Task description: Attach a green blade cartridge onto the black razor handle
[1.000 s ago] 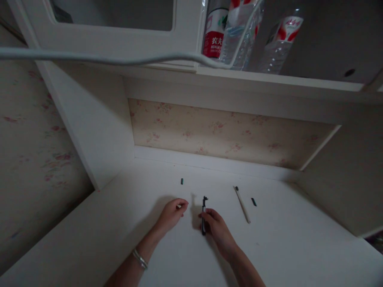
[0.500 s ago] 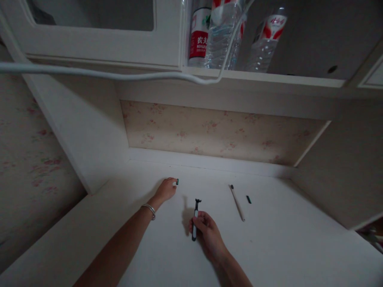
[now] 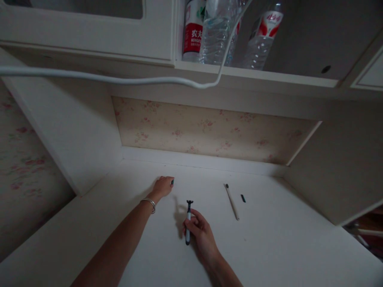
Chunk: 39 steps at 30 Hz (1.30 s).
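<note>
A razor handle [image 3: 188, 225], pale grey with black ends and no blade head on it, is held upright in my right hand [image 3: 202, 233], thumb pressed against its side. Farther off to the left, my left hand [image 3: 162, 186], with a silver bracelet [image 3: 152, 204] at the wrist, has its fingertips closed on a small dark razor cartridge [image 3: 172, 181] just above or at the white surface. Most of that cartridge is covered by the fingers. To the right lies a second dark razor cartridge [image 3: 243, 198].
A pale toothbrush [image 3: 232, 202] with a dark head lies on the white desktop [image 3: 269, 247], left of the loose cartridge. Overhead, a white cable [image 3: 119, 81] crosses in front of a shelf holding plastic bottles [image 3: 214, 40]. Cabinet walls close off both sides.
The whole view has shifted slightly. In my left fingers the cartridge has turned and shows less than before. My right hand keeps its hold on the razor handle.
</note>
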Each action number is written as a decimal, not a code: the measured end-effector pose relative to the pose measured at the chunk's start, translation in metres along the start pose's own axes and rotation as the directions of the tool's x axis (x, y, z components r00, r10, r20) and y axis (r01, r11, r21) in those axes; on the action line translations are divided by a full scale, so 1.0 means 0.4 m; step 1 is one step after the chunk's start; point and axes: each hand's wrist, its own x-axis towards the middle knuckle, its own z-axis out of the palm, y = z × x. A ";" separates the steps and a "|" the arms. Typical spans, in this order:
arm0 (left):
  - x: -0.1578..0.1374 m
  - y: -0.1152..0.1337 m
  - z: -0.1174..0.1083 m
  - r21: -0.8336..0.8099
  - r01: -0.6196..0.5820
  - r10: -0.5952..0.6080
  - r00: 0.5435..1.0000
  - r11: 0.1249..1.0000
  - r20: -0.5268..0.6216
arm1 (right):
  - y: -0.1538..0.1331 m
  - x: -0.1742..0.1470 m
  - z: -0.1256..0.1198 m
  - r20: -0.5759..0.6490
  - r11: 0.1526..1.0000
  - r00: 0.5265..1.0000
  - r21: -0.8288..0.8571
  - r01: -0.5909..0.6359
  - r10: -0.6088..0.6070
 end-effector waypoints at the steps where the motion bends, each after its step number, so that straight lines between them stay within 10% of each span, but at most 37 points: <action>1: 0.000 -0.001 0.001 -0.002 -0.006 0.006 1.000 1.000 0.000 | 0.002 0.001 -0.001 -0.004 1.000 1.000 -0.012 -0.003 0.002; 12: -0.003 -0.006 0.012 -0.258 -0.064 0.051 0.997 0.964 -0.058 | 0.003 -0.002 -0.002 0.027 1.000 0.999 -0.018 -0.017 0.017; 19: -0.083 0.045 0.000 -0.631 -0.044 -0.081 0.982 0.775 -0.169 | -0.001 -0.008 -0.001 -0.008 0.994 1.000 0.106 -0.006 0.007; 23: -0.184 0.109 -0.024 -0.836 -0.040 -0.151 0.978 0.547 -0.145 | -0.012 -0.017 0.010 -0.008 0.994 1.000 0.107 -0.011 0.012; 26: -0.258 0.159 -0.053 -0.978 0.001 -0.172 0.984 -0.206 0.037 | -0.024 -0.029 0.024 0.007 0.991 1.000 0.128 -0.027 0.026; 28: -0.295 0.182 -0.069 -0.897 0.049 -0.113 0.987 -0.440 0.110 | -0.031 -0.038 0.035 0.002 0.986 0.999 0.157 -0.050 0.050; 39: -0.369 0.206 -0.058 -0.749 0.125 -0.001 0.986 -0.651 0.166 | -0.015 -0.069 0.070 0.085 0.999 0.996 0.026 0.021 -0.023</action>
